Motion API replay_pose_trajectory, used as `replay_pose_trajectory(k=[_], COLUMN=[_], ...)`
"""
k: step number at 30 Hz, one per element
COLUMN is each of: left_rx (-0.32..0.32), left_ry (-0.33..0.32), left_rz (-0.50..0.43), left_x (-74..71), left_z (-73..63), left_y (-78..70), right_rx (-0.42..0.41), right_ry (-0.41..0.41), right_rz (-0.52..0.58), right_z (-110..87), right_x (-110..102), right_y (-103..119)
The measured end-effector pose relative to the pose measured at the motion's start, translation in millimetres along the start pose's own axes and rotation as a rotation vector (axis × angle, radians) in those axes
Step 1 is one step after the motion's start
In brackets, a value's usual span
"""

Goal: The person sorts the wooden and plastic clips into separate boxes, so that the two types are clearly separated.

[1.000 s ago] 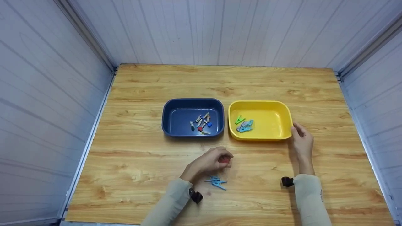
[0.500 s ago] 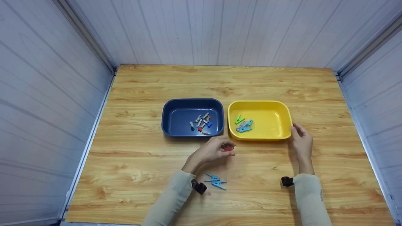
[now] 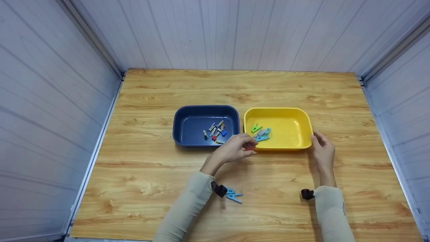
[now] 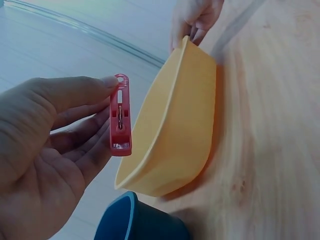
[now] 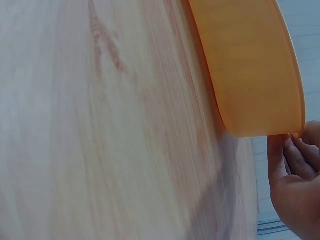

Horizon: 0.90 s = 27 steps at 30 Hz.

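Observation:
A red clothespin [image 4: 120,116] is pinched between the thumb and fingers of my left hand [image 3: 235,148], at the near left edge of the yellow tub [image 3: 292,145]. Inside that tub lie a green clothespin [image 3: 256,127] and several light blue and greyish clothespins [image 3: 263,135]. My right hand [image 3: 324,151] holds the tub's right end by the rim; the right wrist view shows its fingertips [image 5: 276,145] against the end wall. Light blue clothespins [image 3: 234,196] lie on the table, partly hidden behind the left wrist's camera.
Just left of the yellow tub stands a dark blue tub [image 3: 188,145], holding several small wooden clothespins [image 3: 214,129] with coloured pieces. Both tubs rest on a wood-grain table [image 3: 144,195]. Pale panels [image 3: 215,33] enclose its back and sides.
My left hand has carried the red clothespin forward and slightly right, from the table's middle to the yellow tub's near edge. The right hand stays on the tub's right end.

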<state>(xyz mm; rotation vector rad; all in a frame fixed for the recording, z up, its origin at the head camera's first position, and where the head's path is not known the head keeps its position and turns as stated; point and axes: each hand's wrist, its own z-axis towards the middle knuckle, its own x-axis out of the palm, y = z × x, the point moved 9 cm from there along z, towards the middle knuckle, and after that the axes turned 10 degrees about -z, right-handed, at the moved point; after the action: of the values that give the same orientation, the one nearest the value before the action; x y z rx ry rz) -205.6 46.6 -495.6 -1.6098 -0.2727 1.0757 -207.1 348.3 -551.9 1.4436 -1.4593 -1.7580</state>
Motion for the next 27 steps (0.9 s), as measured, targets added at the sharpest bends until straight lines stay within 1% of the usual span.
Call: replay_pose_trajectory(k=[5,8,10,12,16,19,23,27], left_rx=[-0.008,-0.029,-0.055,-0.095,-0.165,-0.192,-0.195,-0.182], left_ry=[-0.017,-0.030,-0.039,-0.043,-0.061,-0.064,-0.058,-0.057], left_rz=[0.053,0.077,0.077,0.066,0.054,0.063,0.074,0.095], left_x=[-3.8,-6.2,-7.2,-7.3,-6.6,-5.5,-3.4,-1.5], left_z=[16.7,27.3,33.6,38.9,46.6,51.3,57.0,63.0], left_y=[-3.5,-4.2,-3.1,-0.8,4.2,6.8,8.1,9.8], right_rx=[0.003,0.000,0.002,0.008,0.038,0.038,0.018,0.036], right_ry=[0.000,-0.006,-0.004,-0.002,0.006,-0.004,-0.010,0.002], right_rz=[0.012,0.005,-0.008,-0.015,-0.020,-0.012,-0.010,-0.017], right_z=[-0.5,-0.5,-0.6,0.5,6.5,12.6,15.1,9.3], right_x=[0,-1,-1,0,1,2,2,1], right_y=[0,2,2,1,-11,-21,-24,-16])
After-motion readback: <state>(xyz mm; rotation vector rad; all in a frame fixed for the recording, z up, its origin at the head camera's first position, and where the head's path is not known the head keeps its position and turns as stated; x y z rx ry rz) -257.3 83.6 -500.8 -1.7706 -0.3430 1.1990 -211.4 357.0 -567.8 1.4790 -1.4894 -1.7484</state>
